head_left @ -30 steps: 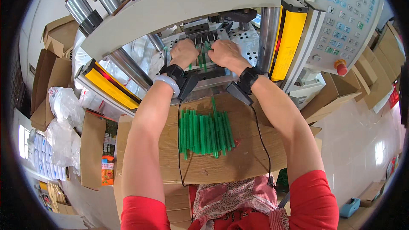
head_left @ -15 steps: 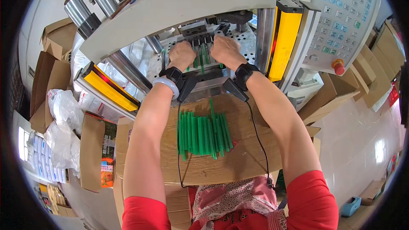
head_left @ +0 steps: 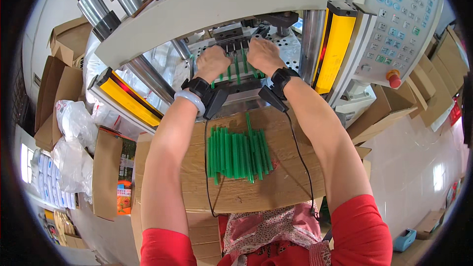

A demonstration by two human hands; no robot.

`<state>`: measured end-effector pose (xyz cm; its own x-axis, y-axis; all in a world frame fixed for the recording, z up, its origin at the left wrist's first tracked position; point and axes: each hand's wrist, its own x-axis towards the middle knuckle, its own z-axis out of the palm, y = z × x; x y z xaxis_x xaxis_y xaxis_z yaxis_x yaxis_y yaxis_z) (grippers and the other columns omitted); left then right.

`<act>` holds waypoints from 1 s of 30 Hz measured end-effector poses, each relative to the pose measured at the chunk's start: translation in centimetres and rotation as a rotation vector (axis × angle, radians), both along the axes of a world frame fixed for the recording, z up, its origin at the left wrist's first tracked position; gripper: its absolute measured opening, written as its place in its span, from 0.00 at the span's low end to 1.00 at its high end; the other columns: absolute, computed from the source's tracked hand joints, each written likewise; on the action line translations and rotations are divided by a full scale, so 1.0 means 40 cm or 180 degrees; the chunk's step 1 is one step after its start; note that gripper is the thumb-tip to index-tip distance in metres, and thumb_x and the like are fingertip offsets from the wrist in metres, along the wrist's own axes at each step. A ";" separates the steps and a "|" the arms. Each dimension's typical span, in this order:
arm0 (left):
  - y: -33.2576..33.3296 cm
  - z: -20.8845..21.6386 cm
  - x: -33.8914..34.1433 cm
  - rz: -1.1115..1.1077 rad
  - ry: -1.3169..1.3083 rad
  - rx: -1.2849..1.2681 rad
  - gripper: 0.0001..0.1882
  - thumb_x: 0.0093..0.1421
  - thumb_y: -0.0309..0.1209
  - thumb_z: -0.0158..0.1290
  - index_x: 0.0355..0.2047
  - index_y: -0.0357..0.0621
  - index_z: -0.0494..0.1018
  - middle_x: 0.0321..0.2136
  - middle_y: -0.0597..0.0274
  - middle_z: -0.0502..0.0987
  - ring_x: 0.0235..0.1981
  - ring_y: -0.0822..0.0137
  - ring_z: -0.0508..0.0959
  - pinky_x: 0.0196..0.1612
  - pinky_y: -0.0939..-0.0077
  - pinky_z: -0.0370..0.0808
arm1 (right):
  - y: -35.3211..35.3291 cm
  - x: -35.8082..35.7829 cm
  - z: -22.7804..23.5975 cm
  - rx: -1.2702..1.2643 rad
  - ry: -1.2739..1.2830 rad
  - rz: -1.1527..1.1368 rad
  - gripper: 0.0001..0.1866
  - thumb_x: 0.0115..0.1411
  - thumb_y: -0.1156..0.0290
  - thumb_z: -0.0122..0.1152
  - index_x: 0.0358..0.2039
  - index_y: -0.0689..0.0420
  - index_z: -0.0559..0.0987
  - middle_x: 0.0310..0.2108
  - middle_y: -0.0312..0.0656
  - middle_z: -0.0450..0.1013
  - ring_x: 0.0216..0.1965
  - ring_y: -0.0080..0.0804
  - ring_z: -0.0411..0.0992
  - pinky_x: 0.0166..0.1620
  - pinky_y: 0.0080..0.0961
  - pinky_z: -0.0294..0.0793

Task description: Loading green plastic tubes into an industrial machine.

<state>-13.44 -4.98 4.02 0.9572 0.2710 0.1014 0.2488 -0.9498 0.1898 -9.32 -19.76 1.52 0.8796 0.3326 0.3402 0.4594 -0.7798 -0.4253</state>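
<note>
Shifted slightly away and to the right, the right hand now leaves more of the green strips in the press uncovered, while the left hand has barely moved; this suggests the adjusting at the right end of the row is still going on. Nearest is a patterned apron, and beyond it a cardboard-covered surface. On that lies a loose bundle of translucent green strips, side by side and running near to far, one poking out past the others at the far end. A thin black cable passes on each side of the bundle. Farther on, both wrists wear black bands, the left one with a pale bracelet just nearer. Beyond these, several more green strips lie spaced apart in a metal fixture, with the hands at either side of them. Both hands are curled with their fingertips hidden, so whether either grips a strip cannot be told. A pale crossbeam spans above, flanked by yellow light-curtain bars, and a control panel with a red button stands at far right.
</note>
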 end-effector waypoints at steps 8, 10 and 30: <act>-0.025 0.040 -0.062 -0.0206 0.0026 0.0088 0.14 0.47 0.40 0.52 0.30 0.47 0.79 0.33 0.51 0.79 0.38 0.51 0.78 0.41 0.63 0.74 | -0.024 -0.023 0.015 -0.0159 -0.0068 -0.0140 0.11 0.50 0.69 0.53 0.29 0.62 0.78 0.32 0.53 0.75 0.38 0.50 0.74 0.41 0.42 0.72; -0.024 0.035 -0.075 -0.0267 -0.0038 0.0129 0.14 0.47 0.41 0.52 0.29 0.48 0.79 0.32 0.51 0.79 0.37 0.51 0.78 0.41 0.62 0.74 | -0.031 -0.033 0.020 -0.0143 -0.0056 -0.0114 0.11 0.51 0.68 0.53 0.29 0.61 0.79 0.32 0.53 0.75 0.38 0.50 0.73 0.41 0.42 0.71; -0.050 0.046 -0.473 -0.1289 -0.0725 -0.0704 0.14 0.54 0.42 0.54 0.24 0.43 0.75 0.16 0.57 0.73 0.18 0.60 0.74 0.23 0.69 0.68 | -0.213 -0.271 0.048 0.0227 -0.0540 0.0653 0.09 0.56 0.64 0.52 0.34 0.52 0.77 0.30 0.46 0.75 0.31 0.47 0.73 0.33 0.37 0.72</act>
<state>-32.35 -6.99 5.84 0.9502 -0.0785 0.3017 -0.2018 -0.8924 0.4035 -20.18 -28.27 3.45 0.7247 0.4679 0.5059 0.6741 -0.6338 -0.3794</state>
